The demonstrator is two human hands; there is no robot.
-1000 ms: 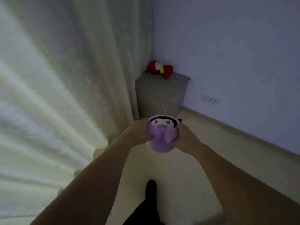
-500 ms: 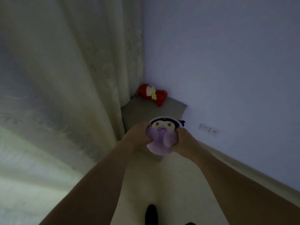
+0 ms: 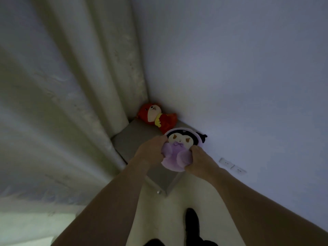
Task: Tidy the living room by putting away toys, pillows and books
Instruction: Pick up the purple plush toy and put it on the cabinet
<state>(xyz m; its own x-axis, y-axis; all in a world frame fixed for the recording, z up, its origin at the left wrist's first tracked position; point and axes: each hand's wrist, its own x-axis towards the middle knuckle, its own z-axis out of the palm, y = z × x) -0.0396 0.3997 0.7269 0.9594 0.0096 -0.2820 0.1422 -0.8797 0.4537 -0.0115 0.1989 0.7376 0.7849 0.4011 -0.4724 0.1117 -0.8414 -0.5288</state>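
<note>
Over the last second the person closed in on the corner: the low grey square-topped cabinet [image 3: 140, 137] went from a few steps off, with its front visible, to directly under the outstretched arms, seen nearly from above. The grip did not change across the frames. The left hand [image 3: 150, 151] and right hand [image 3: 198, 160] both stayed wrapped around the soft purple plush toy with a white face and black hood [image 3: 177, 150], fingers curled into its lavender body from either side. The toy now sat over the right near part of the cabinet top; whether it touched the surface could not be told, the hands hid the underside.

Judgement: the carry was about done and the placing step was in hand; the toy likely belonged beside the other one already there.

The red plush toy with a cream face and yellow collar [image 3: 158, 118] lay on its side at the far end of the cabinet top, against the wall, just beyond the purple one.

Purple toy: round and squashy, face turned up toward the camera, two brown eyes, small purple bow under the chin, a black ear tip sticking out right. Fabric dented under the fingers, so it should deform easily and may slump or roll when released.

Pale curtain [image 3: 71, 103] hung left, touching the cabinet's left edge. White wall sockets [image 3: 232, 165] sat on the right wall.
</note>
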